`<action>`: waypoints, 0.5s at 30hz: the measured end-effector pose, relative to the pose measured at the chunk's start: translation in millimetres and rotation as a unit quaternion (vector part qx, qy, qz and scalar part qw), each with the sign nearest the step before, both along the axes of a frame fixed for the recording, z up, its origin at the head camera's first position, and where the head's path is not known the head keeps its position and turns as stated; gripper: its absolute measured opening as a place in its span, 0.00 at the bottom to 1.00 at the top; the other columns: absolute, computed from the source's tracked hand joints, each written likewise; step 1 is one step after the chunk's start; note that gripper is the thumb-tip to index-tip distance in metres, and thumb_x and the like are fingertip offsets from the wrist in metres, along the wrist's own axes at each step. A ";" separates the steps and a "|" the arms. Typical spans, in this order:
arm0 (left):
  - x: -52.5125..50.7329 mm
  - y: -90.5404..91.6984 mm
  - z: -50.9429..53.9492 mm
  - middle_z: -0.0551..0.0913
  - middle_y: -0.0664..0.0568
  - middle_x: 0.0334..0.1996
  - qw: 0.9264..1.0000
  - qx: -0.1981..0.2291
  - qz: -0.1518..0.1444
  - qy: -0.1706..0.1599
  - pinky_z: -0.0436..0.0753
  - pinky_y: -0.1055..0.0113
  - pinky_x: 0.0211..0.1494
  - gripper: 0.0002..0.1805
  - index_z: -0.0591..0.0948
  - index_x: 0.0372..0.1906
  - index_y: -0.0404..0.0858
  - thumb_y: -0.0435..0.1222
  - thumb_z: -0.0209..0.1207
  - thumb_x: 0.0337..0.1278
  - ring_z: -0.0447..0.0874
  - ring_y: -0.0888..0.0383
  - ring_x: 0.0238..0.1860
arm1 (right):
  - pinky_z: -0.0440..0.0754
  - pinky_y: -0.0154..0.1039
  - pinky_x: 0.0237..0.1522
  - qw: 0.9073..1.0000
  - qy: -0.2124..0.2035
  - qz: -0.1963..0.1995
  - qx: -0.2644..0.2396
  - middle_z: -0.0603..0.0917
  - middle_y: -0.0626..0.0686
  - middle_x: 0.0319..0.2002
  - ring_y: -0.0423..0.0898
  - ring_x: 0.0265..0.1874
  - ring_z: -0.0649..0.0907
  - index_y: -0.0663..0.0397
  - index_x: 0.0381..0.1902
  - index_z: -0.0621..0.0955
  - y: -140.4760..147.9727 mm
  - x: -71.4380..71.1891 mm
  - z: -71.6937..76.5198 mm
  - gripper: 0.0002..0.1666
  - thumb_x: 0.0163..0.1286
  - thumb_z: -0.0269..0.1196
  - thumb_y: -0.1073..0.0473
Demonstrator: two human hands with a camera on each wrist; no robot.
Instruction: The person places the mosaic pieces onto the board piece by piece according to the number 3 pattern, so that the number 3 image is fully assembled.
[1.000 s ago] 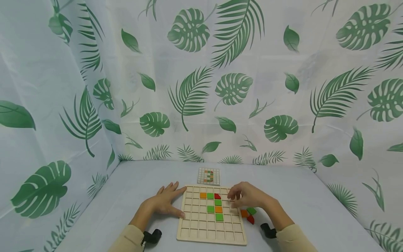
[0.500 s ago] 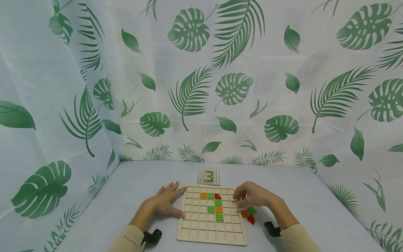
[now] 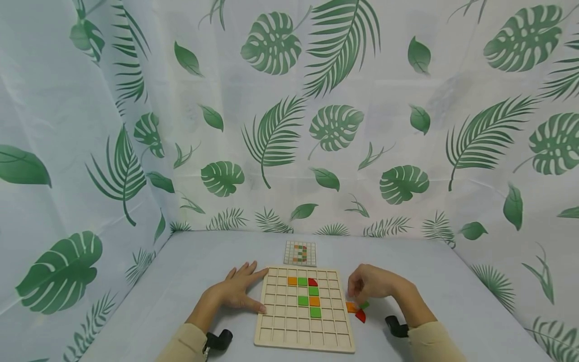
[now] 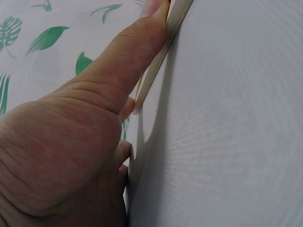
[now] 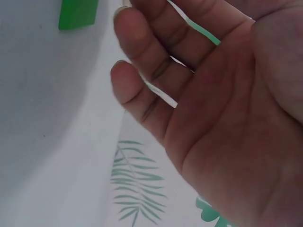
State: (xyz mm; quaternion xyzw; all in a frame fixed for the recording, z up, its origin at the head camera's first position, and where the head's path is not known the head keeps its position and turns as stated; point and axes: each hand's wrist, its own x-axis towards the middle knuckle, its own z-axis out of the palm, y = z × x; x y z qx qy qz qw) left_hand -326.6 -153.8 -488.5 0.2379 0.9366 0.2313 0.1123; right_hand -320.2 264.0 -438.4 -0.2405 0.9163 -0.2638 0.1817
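A square wooden grid board (image 3: pixel 294 334) lies on the table, with orange, green and red tiles set in some cells. My left hand (image 3: pixel 239 289) rests at the board's left edge, fingers spread and thumb on the rim. In the left wrist view the thumb (image 4: pixel 128 56) lies along the board's side. Just right of the board, my right hand (image 3: pixel 373 282) is over a loose orange tile (image 3: pixel 351 307) and a green tile (image 3: pixel 364 305), partly covered. A red quarter-round tile (image 3: pixel 360 315) lies nearest me. The right fingers are loosely bent; thumb and index tips are hidden in the right wrist view.
A small pattern card (image 3: pixel 300 253) with a coloured figure on a grid lies behind the board. White table cloth (image 3: pixel 203 251) surrounds everything, and a leaf-print curtain (image 3: pixel 289 201) rises at the back and sides.
My right hand has moved from above the board's right side rightward to the loose tiles, now partly covering the green one. The left hand and the placed tiles stay put.
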 end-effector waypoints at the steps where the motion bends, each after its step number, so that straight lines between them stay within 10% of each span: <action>1: 0.2 0.0 0.2 0.48 0.38 0.85 1.000 0.000 0.000 0.000 0.39 0.33 0.84 0.64 0.60 0.83 0.55 0.71 0.72 0.40 0.40 0.36 0.85 | 0.73 0.35 0.27 1.000 -0.005 -0.002 0.006 0.82 0.44 0.24 0.42 0.26 0.77 0.51 0.27 0.87 1.1 0.6 0.6 0.12 0.50 0.81 0.66; 15: 1.3 0.6 1.1 0.48 0.38 0.85 1.000 -0.005 0.001 0.001 0.39 0.33 0.84 0.63 0.59 0.83 0.55 0.71 0.72 0.40 0.40 0.36 0.85 | 0.68 0.35 0.29 0.995 -0.076 -0.019 0.055 0.81 0.46 0.23 0.43 0.25 0.74 0.53 0.28 0.86 1.1 8.4 6.4 0.18 0.42 0.84 0.70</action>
